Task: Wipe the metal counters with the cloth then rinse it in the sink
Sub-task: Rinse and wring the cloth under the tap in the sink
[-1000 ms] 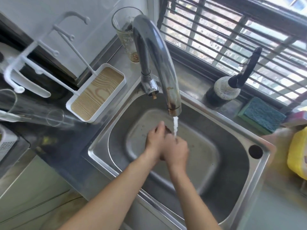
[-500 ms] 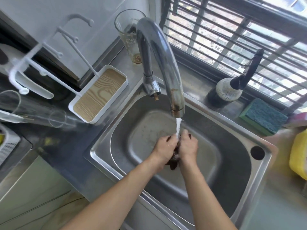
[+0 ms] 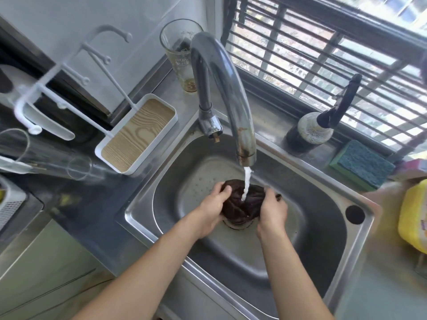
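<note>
**Cloth under the running tap**

Fingers of the left hand (image 3: 211, 210) curl round the left edge of the dark cloth (image 3: 242, 204), thumb on top. Bunched between both hands, the cloth sits at the centre of the frame, over the drain of the steel sink (image 3: 323, 227). Water (image 3: 246, 181) from the curved faucet (image 3: 226, 93) lands on its middle. At its right edge the right hand (image 3: 272, 211) grips it with curled fingers. Right of centre, a green sponge (image 3: 362, 165) lies on the counter by the window.
</note>
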Tool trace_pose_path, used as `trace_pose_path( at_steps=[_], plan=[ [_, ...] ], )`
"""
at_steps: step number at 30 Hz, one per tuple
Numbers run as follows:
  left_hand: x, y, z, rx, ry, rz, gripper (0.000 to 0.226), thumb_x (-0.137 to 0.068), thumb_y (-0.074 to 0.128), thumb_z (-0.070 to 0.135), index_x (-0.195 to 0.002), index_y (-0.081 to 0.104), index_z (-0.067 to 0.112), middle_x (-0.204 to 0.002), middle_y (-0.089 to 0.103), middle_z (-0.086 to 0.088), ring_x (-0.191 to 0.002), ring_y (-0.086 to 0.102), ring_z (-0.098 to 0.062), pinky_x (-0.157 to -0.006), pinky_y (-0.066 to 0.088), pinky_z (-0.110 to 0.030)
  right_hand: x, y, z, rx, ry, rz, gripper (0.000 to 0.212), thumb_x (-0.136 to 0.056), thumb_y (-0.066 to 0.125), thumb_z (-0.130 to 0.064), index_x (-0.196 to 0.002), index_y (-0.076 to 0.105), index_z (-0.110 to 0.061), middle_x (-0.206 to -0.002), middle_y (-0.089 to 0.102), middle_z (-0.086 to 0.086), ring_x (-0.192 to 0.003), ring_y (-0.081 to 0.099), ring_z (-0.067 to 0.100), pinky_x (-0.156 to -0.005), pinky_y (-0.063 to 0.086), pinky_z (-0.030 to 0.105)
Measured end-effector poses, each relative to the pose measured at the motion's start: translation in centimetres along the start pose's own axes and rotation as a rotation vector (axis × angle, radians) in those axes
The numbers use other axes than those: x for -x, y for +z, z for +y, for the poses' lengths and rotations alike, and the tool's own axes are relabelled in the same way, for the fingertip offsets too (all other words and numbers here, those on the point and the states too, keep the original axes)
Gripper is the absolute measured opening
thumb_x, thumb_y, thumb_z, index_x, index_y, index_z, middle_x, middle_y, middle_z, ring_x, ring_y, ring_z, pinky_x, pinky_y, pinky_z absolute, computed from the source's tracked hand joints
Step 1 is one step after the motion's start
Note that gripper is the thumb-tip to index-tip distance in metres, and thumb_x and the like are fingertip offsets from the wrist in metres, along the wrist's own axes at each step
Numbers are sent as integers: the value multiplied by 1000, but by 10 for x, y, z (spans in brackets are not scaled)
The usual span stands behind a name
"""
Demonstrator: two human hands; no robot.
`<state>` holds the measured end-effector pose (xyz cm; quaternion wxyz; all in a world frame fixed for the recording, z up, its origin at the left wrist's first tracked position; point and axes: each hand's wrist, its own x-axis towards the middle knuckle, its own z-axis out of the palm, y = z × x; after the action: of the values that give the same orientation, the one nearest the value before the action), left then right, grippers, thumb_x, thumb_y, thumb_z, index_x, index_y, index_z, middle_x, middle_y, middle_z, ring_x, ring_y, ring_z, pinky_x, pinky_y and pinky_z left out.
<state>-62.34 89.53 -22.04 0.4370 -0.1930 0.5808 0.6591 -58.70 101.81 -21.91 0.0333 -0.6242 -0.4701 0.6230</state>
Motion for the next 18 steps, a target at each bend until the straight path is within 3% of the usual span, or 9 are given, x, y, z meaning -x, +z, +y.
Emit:
trace_pose_path(
  at_steps=[2,4,8,11,14,16,18],
  plan=[
    [-3,-5,-2,-32,-106,26,26,-109,36,35,-128,49,21,-130,63,-7,-105,65,-18,-70,59,-31,11,-7,-4,-165,87,-82,8,-95,65,-15,-90,64,-8,-90,72,11,-82,70,27,-78,58,39],
    [-8,-5,-6,-91,-109,89,29,-108,37,39,-126,51,20,-132,63,-9,-104,65,-19,-70,57,-30,23,-12,3,-180,53,-161,8,-92,65,-14,-92,68,-7,-83,71,7,-76,67,23,-70,55,35],
    [-19,4,3,-46,-68,314,38,-106,42,44,-124,58,16,-122,66,-9,-103,63,-23,-80,50,-31,57,-8,38,259,-348,-198,26,-95,62,-13,-69,60,-13,-63,61,-4,-66,52,15,-64,42,26],
    [-12,19,1,-190,33,371,36,-105,43,38,-100,69,14,-106,71,-13,-93,62,-23,-83,48,-34,67,3,42,454,-547,-113,33,-99,58,-18,-67,52,-13,-70,66,9,-68,52,25,-64,34,36],
    [8,37,-5,-215,62,283,39,-102,49,35,-75,71,19,-77,72,-3,-74,65,-19,-67,52,-31,30,11,11,388,-332,-12,37,-98,54,-22,-63,56,-13,-69,64,10,-73,57,31,-68,39,38],
    [13,45,0,-276,60,181,36,-104,48,30,-84,73,12,-78,71,-4,-74,64,-16,-62,49,-26,13,11,-5,302,-266,4,39,-95,53,-23,-58,55,-13,-62,59,5,-71,56,28,-69,43,42],
    [3,42,9,-335,33,192,37,-105,45,27,-87,69,7,-85,70,-9,-86,63,-22,-71,46,-29,25,12,-2,325,-328,-6,41,-91,53,-32,-54,51,-14,-56,52,0,-66,50,24,-67,42,40]
  ],
)
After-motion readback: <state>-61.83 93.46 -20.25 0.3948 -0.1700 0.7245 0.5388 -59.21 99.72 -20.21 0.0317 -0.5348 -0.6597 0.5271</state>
